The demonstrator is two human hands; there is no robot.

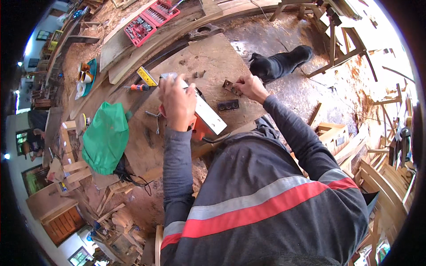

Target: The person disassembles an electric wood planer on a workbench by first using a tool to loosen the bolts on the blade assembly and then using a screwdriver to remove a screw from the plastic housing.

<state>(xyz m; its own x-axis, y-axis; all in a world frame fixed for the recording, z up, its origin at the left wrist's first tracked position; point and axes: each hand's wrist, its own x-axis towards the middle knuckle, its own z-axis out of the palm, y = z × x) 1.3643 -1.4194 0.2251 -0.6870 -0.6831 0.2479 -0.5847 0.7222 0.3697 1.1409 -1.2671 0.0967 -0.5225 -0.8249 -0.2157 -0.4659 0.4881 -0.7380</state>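
My left hand (178,103) is closed over an orange-red electric planer (202,129), which lies with its long silver sole plate showing. My right hand (252,88) pinches a small, rusty-brown metal plate with holes (230,87) just above the board. Between the hands and nearer to me lies a dark metal bar with round holes (228,105). A few small metal pieces (199,74) rest on the wooden board (213,55) farther off. Left of the planer are a T-shaped wrench (156,122), a screwdriver with an orange-and-dark handle (137,87) and a yellow-and-silver square (146,76).
A green cloth bag (106,137) lies at the left of the bench. An open red socket case (151,21) sits at the far side, and a teal tray (92,75) with cups at far left. A black dog (282,62) lies beyond the bench, beside wooden frames (344,55).
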